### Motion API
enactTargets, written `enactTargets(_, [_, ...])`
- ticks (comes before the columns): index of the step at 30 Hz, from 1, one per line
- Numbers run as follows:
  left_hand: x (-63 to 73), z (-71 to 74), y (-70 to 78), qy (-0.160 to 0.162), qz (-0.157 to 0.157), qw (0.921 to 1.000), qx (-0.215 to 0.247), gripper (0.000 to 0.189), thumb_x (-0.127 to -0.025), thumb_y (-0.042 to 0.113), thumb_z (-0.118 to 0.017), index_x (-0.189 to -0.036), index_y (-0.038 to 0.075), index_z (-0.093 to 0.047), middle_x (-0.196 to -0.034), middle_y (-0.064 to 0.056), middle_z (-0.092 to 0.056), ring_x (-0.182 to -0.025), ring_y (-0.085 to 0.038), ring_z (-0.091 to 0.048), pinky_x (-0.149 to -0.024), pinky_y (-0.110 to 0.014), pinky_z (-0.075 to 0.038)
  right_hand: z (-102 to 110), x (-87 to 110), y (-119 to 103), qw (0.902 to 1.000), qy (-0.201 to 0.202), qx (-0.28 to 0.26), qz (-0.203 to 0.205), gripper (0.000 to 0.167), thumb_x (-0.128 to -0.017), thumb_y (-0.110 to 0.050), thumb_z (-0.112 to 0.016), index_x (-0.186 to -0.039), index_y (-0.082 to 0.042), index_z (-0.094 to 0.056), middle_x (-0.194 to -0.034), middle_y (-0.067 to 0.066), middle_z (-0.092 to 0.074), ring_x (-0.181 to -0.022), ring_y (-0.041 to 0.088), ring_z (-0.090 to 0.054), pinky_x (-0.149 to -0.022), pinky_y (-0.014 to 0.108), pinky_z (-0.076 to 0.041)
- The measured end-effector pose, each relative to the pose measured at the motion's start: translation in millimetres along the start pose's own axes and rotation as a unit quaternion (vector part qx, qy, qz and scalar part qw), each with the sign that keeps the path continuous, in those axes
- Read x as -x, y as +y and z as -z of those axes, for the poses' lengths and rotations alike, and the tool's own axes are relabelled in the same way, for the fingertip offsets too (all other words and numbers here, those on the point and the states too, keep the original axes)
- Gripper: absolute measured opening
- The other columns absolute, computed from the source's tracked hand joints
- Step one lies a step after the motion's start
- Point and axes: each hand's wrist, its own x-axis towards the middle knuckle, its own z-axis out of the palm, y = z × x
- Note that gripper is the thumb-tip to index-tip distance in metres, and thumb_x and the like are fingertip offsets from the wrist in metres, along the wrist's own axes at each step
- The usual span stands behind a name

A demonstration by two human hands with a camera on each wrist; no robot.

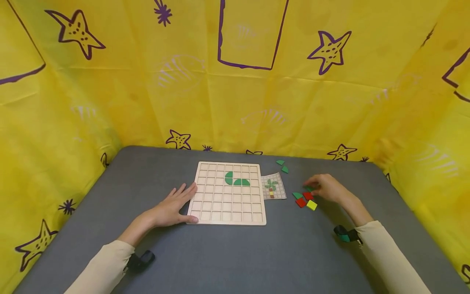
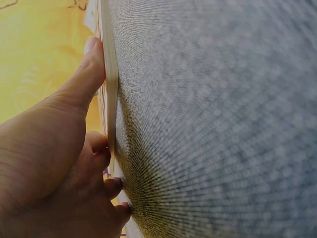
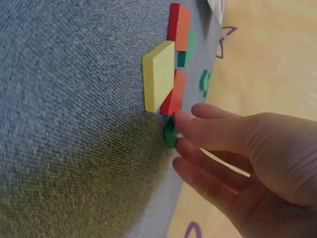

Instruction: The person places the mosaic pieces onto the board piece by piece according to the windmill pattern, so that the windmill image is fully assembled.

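Our left hand [image 1: 169, 209], fingers spread, touches the board [image 1: 217, 197]; we cannot tell if our right hand [image 1: 328, 188] grips a green piece [image 3: 170, 134].

The person wears a long-sleeved top in plain pale cream, its left sleeve [image 1: 100, 265] and right sleeve [image 1: 389, 253] both ending short of the wrist in simple cuffs, with soft creases in the cloth. Below the left cuff sits a black strap [image 1: 141, 261] with a rounded, looped end; by the right cuff a dark band [image 1: 346, 234] shows a small teal patch. Each hand is bare.
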Motion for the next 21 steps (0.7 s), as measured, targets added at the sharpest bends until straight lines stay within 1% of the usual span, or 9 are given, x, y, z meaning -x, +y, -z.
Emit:
enactTargets(4, [0.0,1.0,0.7,-0.002,0.002,1.0000,0.000,0.104,-0.083,0.053,-0.071,-0.155,-0.001,-0.019,-0.162,-0.018,-0.015,-0.146,-0.047,-0.006,-0.115,-0.063,-0.003,-2,-0.5,1,1.0000,0.006,-0.004,-0.006,0.026,-0.080,0.009,-0.073,-0.106,0.009,-0.070,-0.102,0.022,-0.070,-0.093,0.037,-0.068,-0.077,0.044,-0.057])
enactTargets(10, [-0.5,1.7,1.2,-0.003,0.000,1.0000,0.006,0.104,-0.084,0.053,-0.071,-0.155,-0.001,-0.018,-0.162,-0.018,-0.014,-0.146,-0.047,-0.005,-0.115,-0.063,-0.002,-3,0.7,6,0.9997,0.013,-0.013,-0.015,0.024,-0.082,0.009,-0.072,-0.106,0.008,-0.070,-0.102,0.022,-0.069,-0.092,0.037,-0.068,-0.076,0.045,-0.057])
enactTargets(16, [-0.4,1.7,1.0,-0.006,-0.001,1.0000,0.005,0.104,-0.084,0.054,-0.070,-0.155,0.000,-0.018,-0.162,-0.018,-0.014,-0.146,-0.047,-0.006,-0.115,-0.063,-0.002,-5,2.5,10,0.9990,0.039,-0.012,-0.015,0.023,-0.079,0.006,-0.075,-0.102,0.005,-0.072,-0.093,0.015,-0.070,-0.083,0.030,-0.068,-0.073,0.042,-0.057])
enactTargets(21, [-0.1,1.4,-0.1,-0.005,-0.002,1.0000,0.004,0.104,-0.083,0.054,-0.070,-0.155,0.000,-0.018,-0.162,-0.018,-0.014,-0.146,-0.047,-0.006,-0.115,-0.063,-0.003,-9,5.8,10,0.9983,0.054,-0.010,-0.018,0.025,-0.078,0.004,-0.078,-0.102,0.005,-0.072,-0.095,0.016,-0.071,-0.086,0.031,-0.068,-0.075,0.044,-0.057])
